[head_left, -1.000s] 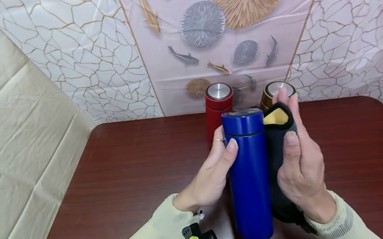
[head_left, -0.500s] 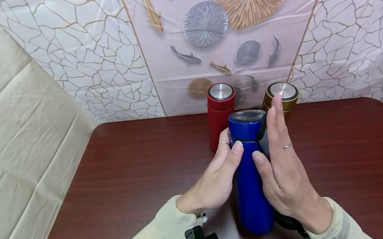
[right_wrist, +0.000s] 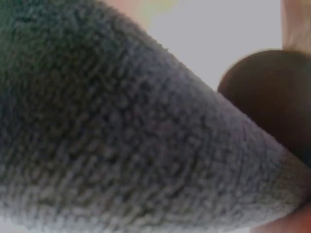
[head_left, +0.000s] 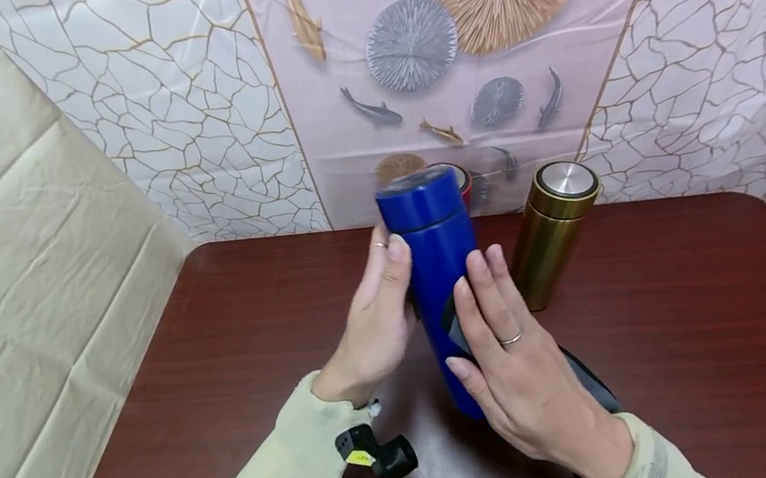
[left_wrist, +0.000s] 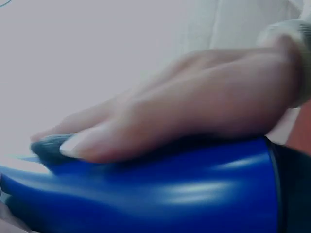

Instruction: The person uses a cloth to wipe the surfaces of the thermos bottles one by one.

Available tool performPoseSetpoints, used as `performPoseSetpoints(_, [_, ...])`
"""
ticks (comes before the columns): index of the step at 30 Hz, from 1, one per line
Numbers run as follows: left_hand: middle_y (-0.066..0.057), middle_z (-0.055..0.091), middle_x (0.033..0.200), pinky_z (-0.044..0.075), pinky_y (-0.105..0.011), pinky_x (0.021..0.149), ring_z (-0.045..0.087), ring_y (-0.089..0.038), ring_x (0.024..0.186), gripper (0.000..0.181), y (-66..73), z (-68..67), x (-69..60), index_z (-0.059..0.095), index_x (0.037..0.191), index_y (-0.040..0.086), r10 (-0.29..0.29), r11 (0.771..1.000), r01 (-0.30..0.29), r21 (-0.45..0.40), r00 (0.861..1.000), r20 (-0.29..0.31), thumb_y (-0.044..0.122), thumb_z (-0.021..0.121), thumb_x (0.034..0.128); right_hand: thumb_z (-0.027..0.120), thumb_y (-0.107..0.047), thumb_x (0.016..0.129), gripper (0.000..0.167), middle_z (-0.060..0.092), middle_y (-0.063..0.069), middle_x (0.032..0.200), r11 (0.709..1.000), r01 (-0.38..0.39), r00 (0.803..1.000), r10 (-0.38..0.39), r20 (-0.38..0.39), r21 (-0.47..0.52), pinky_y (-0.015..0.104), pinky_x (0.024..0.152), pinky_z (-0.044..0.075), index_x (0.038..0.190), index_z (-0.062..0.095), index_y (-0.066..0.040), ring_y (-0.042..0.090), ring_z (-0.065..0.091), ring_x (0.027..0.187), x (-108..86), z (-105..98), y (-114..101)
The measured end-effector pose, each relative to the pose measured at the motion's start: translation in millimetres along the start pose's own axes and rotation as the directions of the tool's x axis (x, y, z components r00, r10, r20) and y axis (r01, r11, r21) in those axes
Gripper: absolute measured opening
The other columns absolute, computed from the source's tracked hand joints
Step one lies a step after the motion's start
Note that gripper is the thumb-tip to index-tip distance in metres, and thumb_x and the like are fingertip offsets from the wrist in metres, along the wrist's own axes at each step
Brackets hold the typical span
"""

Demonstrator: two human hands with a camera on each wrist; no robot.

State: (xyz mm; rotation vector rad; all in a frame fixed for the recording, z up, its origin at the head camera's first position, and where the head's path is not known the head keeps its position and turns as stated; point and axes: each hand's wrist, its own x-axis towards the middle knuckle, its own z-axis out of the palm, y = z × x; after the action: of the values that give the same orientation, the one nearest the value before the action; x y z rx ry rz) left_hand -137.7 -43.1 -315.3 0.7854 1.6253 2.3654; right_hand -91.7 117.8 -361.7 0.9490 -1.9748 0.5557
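My left hand (head_left: pixel 370 326) grips a blue thermos bottle (head_left: pixel 436 264) near its upper half, thumb on the near side. The bottle leans a little, its top toward the left; whether its base touches the table I cannot tell. Against the bottle's lower right side my right hand (head_left: pixel 529 384) presses a dark grey cloth (head_left: pixel 455 328), its fingers straight. Most of that cloth is hidden under the palm; a black-edged end hangs out by the wrist. In the right wrist view the fuzzy grey cloth (right_wrist: pixel 131 126) fills much of the picture.
A gold thermos bottle (head_left: pixel 557 235) with a silver lid stands behind, to the right. Of a red bottle (head_left: pixel 465 181), only the lid's edge shows behind the blue one. The brown table (head_left: pixel 231 332) ends at a patterned back wall. A small camera (head_left: pixel 392 457) sits on the left wrist.
The blue bottle has moved up and left in the head view, and now tilts and covers most of the red one. My right hand has slid down its side with the cloth.
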Motion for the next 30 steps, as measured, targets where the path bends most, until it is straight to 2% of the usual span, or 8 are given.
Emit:
performPoseSetpoints(3, [-0.013,0.047,0.146,0.048,-0.035,0.102,0.054,-0.019,0.122,0.053,9.0,-9.4,2.2,0.022,0.16,0.017,0.052,0.997,-0.054,-0.046,0.997,-0.063,0.04,0.025,0.1121,0.039,-0.027,0.111,0.059,0.013,0.019,0.171,0.999,0.035,0.999,-0.035,0.041,-0.005,0.043,0.13,0.014,0.158,0.024,0.006,0.039,0.011,0.159,-5.8,6,-3])
performPoseSetpoints(7, [-0.006,0.058,0.127,0.05,-0.035,0.096,0.059,-0.019,0.113,0.052,20.9,-23.6,6.2,0.036,0.15,0.009,0.108,0.99,-0.119,-0.072,0.984,-0.145,0.042,0.024,0.1117,0.037,-0.028,0.111,0.057,0.016,0.02,0.17,0.998,0.059,0.992,-0.055,0.114,-0.03,0.041,0.13,0.015,0.156,0.03,0.007,0.041,0.015,0.158,-14.4,14,-6])
performPoseSetpoints(11, [-0.004,0.059,0.122,0.049,-0.036,0.096,0.058,-0.021,0.113,0.053,30.0,-35.8,7.4,0.04,0.145,0.008,0.122,0.989,-0.135,-0.056,0.973,-0.194,0.044,0.022,0.1114,0.037,-0.029,0.111,0.056,0.019,0.021,0.169,0.995,0.077,0.985,-0.066,0.162,-0.058,0.042,0.13,0.014,0.154,0.034,0.007,0.042,0.019,0.156,-20.5,19,-6])
performPoseSetpoints(15, [-0.004,0.058,0.122,0.049,-0.036,0.096,0.057,-0.021,0.113,0.054,32.5,-41.0,7.2,0.039,0.146,0.009,0.109,0.991,-0.122,-0.049,0.972,-0.208,0.047,0.022,0.1108,0.037,-0.03,0.111,0.056,0.023,0.022,0.167,0.995,0.075,0.982,-0.062,0.177,-0.068,0.043,0.13,0.014,0.152,0.038,0.007,0.044,0.022,0.155,-23.3,22,-8])
performPoseSetpoints(20, [-0.005,0.057,0.127,0.049,-0.036,0.098,0.057,-0.02,0.116,0.05,25.5,-35.3,9.2,0.035,0.15,0.013,0.089,0.992,-0.103,-0.075,0.982,-0.165,0.043,0.024,0.1114,0.034,-0.034,0.111,0.058,0.02,0.02,0.169,0.996,0.043,0.981,-0.027,0.193,-0.083,0.042,0.131,0.012,0.154,0.035,0.006,0.042,0.018,0.157,-22.0,21,-8])
performPoseSetpoints(23, [-0.01,0.052,0.138,0.048,-0.036,0.101,0.055,-0.02,0.12,0.048,18.2,-26.4,9.4,0.028,0.156,0.018,0.065,0.993,-0.076,-0.089,0.991,-0.113,0.038,0.025,0.1123,0.035,-0.033,0.111,0.06,0.014,0.019,0.171,0.997,0.026,0.986,-0.014,0.165,-0.071,0.041,0.131,0.012,0.156,0.03,0.006,0.041,0.013,0.158,-18.1,18,-6])
performPoseSetpoints(27, [-0.016,0.045,0.147,0.046,-0.035,0.105,0.054,-0.02,0.123,0.047,7.7,-12.1,7.1,0.021,0.158,0.021,-0.02,0.997,0.018,-0.078,0.999,-0.029,0.033,0.023,0.1129,0.036,-0.031,0.111,0.062,0.009,0.017,0.172,0.999,0.001,0.996,0.003,0.085,-0.047,0.042,0.131,0.013,0.159,0.021,0.004,0.039,0.008,0.159,-9.3,11,-1])
performPoseSetpoints(30, [-0.018,0.042,0.15,0.043,-0.034,0.108,0.053,-0.018,0.125,0.045,-0.5,-2.1,3.6,0.018,0.156,0.02,-0.098,0.992,0.102,-0.078,0.994,0.055,0.034,0.02,0.1126,0.036,-0.032,0.111,0.063,0.007,0.015,0.172,0.999,-0.034,0.999,0.035,0.031,-0.038,0.044,0.131,0.012,0.161,0.018,0.001,0.036,0.006,0.16,-2.9,5,4])
